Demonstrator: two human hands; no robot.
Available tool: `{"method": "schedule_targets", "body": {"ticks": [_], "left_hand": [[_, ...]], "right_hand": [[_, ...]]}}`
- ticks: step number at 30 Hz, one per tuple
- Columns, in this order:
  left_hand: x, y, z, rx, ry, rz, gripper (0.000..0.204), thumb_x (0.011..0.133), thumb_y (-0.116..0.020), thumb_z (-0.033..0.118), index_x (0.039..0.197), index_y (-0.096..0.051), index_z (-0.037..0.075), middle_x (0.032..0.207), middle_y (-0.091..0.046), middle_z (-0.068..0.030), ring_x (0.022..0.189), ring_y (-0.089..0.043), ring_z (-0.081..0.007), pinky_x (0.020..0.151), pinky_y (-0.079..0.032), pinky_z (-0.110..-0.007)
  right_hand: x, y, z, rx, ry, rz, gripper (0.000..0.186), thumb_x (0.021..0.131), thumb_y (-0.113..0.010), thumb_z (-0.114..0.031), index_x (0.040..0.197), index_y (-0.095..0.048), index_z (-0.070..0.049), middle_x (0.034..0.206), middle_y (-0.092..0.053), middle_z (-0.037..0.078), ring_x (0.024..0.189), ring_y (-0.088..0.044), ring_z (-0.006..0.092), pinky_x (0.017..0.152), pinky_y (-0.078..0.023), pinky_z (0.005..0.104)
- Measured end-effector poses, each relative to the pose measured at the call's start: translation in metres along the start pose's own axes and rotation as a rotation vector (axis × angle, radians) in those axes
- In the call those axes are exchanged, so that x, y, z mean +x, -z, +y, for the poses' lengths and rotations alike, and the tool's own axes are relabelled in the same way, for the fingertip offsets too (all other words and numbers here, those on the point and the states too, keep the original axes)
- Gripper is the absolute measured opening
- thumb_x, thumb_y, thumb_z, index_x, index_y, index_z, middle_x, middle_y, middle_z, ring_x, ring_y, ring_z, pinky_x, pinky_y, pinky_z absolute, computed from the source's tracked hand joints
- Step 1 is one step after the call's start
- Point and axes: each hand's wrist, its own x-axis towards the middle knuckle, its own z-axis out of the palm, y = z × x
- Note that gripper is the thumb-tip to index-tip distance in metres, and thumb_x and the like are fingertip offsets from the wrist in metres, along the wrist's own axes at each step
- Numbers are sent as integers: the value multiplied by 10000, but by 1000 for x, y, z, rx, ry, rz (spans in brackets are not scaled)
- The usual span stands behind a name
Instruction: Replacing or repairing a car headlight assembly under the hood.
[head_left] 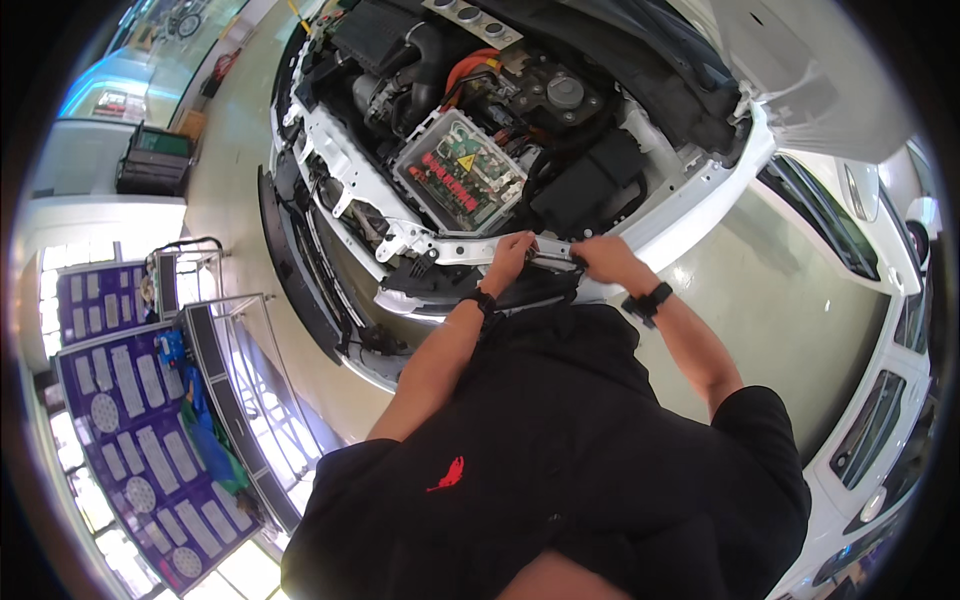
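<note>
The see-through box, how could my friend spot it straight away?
Find the white car right in front of the person, opened up at the front. Look inside, just beyond the person's left hand and a little to its left, for the see-through box. Its clear top shows a yellow triangle and red markings, unlike the plain black box on its right.

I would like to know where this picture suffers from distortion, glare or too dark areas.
Head view: inside a black border, straight edges bow near the rim, as along the large purple board at left; head view: windows beside it are washed out, and the floor shines beside the right hand; head view: the black shirt loses detail in its folds.
</note>
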Motion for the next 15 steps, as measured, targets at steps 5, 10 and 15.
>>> {"method": "schedule_targets", "body": {"ticks": [5,10,15], "left_hand": [[-4,-3,3,11,159,-18,389,883,-472,329,692,-571,6,585,-445,-4,607,-417,-71,545,-323,-250],[-7,-1,13,-29,202,-1,358,850,-545,356,762,-580,11,649,-510,-8,618,-451,-65,562,-371,-237],[-5,-1,11,-65,36,174,266,799,-632,262,777,-591,0,666,-560,-8,627,-501,-67,591,-403,-225]], "right_hand": [[23,25,15,-133,12,369,279,658,-627,-101,932,-579,-126,847,-575,49,872,-560,230,764,-437,360],[34,17,15,-167,24,455,303,637,-678,-131,917,-567,-100,902,-547,55,920,-526,217,795,-416,351],[2,7,-5,-155,-85,155,355,633,-690,-170,952,-556,-89,884,-573,99,908,-552,267,761,-442,388]]}}
